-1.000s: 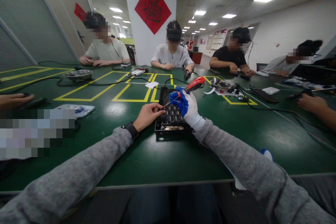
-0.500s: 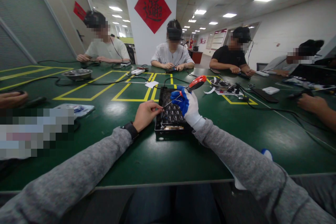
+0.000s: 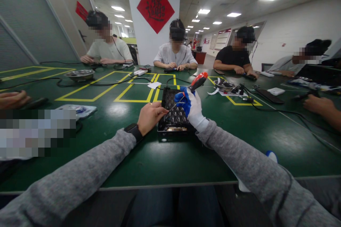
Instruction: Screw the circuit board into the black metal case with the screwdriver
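Note:
My right hand (image 3: 192,108), in a white glove with blue fingers, is closed around a red and black screwdriver (image 3: 198,81). The shaft slants down to the left, its tip at the fingertips of my left hand (image 3: 151,116). That bare hand has its thumb and forefinger pinched together; whatever is between them is too small to make out. Below both hands lies a black open case (image 3: 162,127) holding rows of small shiny parts, with a metallic strip near its front edge.
Across the green table (image 3: 133,163) sit several people with their own work. A metal bowl (image 3: 80,75) stands back left, another bowl (image 3: 225,84) with dark scraps back right. White paper (image 3: 154,85), cables and a black phone-like slab (image 3: 269,96) lie about. Other people's hands show at both sides.
The screwdriver and my right hand have shifted slightly, the handle a little lower and to the left. My left hand has turned slightly, its fingertips a bit further right.

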The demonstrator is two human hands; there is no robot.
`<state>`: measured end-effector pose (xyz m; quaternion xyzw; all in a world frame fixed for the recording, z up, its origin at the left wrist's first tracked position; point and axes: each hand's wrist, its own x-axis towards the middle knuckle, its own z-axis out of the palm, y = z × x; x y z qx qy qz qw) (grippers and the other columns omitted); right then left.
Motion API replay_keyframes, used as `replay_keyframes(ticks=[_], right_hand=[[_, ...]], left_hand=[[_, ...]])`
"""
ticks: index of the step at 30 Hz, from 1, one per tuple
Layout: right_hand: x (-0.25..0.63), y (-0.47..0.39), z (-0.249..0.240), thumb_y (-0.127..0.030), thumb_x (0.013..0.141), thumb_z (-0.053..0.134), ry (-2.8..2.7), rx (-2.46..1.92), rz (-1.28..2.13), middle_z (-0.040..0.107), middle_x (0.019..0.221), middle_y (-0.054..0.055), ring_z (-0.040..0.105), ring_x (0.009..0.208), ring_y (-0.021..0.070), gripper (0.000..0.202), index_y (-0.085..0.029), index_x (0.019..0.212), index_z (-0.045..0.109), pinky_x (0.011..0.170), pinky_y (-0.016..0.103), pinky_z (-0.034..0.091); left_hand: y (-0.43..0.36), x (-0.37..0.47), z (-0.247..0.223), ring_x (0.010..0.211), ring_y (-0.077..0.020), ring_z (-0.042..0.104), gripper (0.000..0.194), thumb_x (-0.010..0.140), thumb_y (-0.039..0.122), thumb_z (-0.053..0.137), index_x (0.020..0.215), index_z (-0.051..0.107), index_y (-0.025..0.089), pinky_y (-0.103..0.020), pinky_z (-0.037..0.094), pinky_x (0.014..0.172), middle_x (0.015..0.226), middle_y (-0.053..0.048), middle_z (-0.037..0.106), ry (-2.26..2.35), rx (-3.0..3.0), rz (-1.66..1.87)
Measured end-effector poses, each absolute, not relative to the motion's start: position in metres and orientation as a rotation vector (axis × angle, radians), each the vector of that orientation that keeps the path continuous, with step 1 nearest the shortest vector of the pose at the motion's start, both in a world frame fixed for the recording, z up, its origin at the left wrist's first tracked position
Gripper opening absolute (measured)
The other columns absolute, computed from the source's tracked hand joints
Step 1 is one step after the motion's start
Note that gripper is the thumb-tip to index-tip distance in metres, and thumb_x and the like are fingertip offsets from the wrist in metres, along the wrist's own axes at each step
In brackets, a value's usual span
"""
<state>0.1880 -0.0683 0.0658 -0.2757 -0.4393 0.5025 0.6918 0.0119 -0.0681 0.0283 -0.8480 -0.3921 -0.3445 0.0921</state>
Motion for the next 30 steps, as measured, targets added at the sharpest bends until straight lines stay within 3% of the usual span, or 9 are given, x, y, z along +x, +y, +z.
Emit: replay_keyframes(ticks=[8,30], right_hand=[[0.1856,-0.0694,0.0659,-0.048,0.077,0.054,-1.094,-0.614,1.158,0.060,0.062,-0.003,0.057,0.053,0.0086,0.036,-0.021,0.101,0.054,0.050,0.020,0.049],[0.1866,-0.0726,0.0630,-0.047,0.080,0.049,-1.145,-0.589,1.058,0.058,0.060,-0.004,0.052,0.049,0.0072,0.037,-0.020,0.105,0.055,0.044,0.017,0.043]], left_hand=[[-0.0701,0.0122,0.0307,0.070,-0.0140,0.050,0.025,0.085,0.034,0.048,0.084,0.069,0.021,-0.027,0.033,0.062,0.073,-0.003,0.056,-1.144,-2.487,-0.950],[-0.0639,0.0140,0.0281,0.070,-0.0133,0.050,0.018,0.081,0.030,0.055,0.085,0.070,0.021,-0.025,0.036,0.063,0.073,-0.002,0.055,-1.226,-2.640,-1.149]])
